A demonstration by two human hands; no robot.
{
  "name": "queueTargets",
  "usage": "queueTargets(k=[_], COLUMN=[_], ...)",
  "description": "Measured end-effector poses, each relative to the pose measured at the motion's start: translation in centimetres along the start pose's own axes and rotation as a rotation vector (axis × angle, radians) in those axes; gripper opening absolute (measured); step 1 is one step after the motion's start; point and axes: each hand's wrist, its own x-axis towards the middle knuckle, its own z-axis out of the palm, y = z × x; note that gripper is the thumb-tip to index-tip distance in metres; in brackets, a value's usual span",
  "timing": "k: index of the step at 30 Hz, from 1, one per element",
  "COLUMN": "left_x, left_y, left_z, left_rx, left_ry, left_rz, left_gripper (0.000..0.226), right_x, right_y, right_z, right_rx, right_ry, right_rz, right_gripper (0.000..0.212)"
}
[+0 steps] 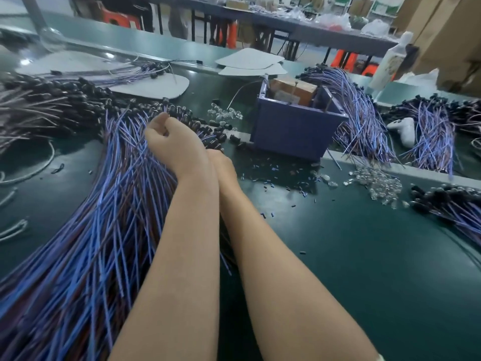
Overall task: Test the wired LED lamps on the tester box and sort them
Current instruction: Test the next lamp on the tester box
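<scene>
arms reach over the wired lamps [99, 217], wrists touching
left hand [171, 144] curls over the lamp heads, grasp unclear; right hand [222, 165] tucked behind its wrist, grip hidden; tester box [291, 131] near, rightward.

Left of the tester box [291, 134], my left hand [169, 143] is covering most of my right hand [223, 165]; right fingers are hiding. Left fingers [152, 132] are curling into the wired LED lamps [104, 204], grip unreadable. That pile is running past the frame edge.
</scene>
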Motion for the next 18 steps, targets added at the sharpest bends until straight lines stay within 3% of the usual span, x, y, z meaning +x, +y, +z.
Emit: queueTargets(k=[4, 8, 11, 14, 18], left_x=[0.2, -0.2, -0.8, -1.3, -3.0], left_y=[0.5, 0.5, -0.1, -1.1, -2.8], left_z=[0.0, 0.1, 0.0, 0.5, 1.9], left_rx=[-0.025, -0.044, -0.03, 0.172, 0.603], left_ry=[0.022, 0.029, -0.013, -0.206, -0.614], left_rz=[-0.017, -0.043, -0.042, -0.038, -0.074], left_gripper=[0.018, 0.019, 0.019, 0.013, 0.033], right_x=[0.0, -0.5, -0.6, -1.3, -3.3], right_y=[-0.1, 0.8, 1.9, 3.1, 5.2], right_z=[-0.5, -1.6, -2.7, -4.2, -7.6], right_rx=[0.125, 0.497, 0.71, 0.853, 0.94], right_ry=[-0.007, 0.09, 0.118, 0.222, 0.321], right_rz=[-0.002, 0.014, 0.055, 0.025, -0.1], right_gripper=[0.03, 0.011, 0.01, 0.014, 0.017])
